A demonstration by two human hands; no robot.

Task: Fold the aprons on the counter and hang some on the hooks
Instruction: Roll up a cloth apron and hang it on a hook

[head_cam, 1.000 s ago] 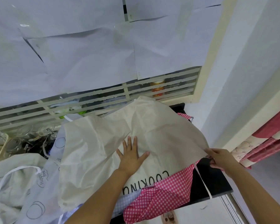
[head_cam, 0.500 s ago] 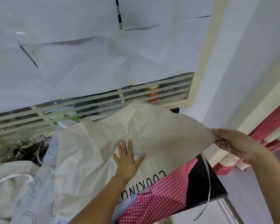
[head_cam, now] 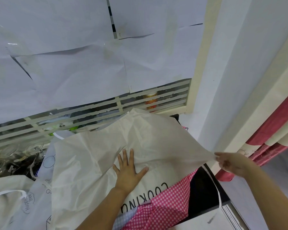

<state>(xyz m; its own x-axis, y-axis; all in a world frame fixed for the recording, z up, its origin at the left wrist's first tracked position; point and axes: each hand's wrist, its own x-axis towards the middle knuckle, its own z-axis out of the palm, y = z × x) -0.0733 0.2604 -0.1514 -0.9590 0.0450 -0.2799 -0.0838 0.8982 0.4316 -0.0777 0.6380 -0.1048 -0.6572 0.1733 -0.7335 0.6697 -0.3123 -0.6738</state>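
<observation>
Cream apron (head_cam: 148, 143), black "COOKING" print on its near edge, lies spread over the pile on the table (head_cam: 204, 193), its right corner lifted off the table and pulled taut. White paper sheets (head_cam: 70, 63) cover the window behind the cream apron; below them a white slatted grille (head_cam: 93, 112) shows just behind the apron's far edge. Pale wall (head_cam: 239, 72) stands to the apron's right. White printed apron (head_cam: 38, 193), with line drawings and "Happy tree" on it, sticks out from under the cream apron's left side; more cream cloth (head_cam: 2, 185) with a white loop lies left of that. Pink gingham apron (head_cam: 170, 203) pokes out from under the cream apron's near right edge and hangs over the table's front, a bit of blue gingham (head_cam: 123, 219) beside it. Red curtain (head_cam: 276, 117) hangs well right of the apron. Glassware (head_cam: 12, 156) sits left of the apron's far corner. Left hand (head_cam: 129, 170) lies flat on the middle of the cream apron, fingers spread, pressing down. Right hand (head_cam: 229, 163) pinches the apron's right corner, fingers curled round the cloth. Thin cream strap (head_cam: 217, 188) dangles from that corner past the table's edge. Red and gold jar (head_cam: 150, 102) sits behind the grille, past the apron's far tip.
</observation>
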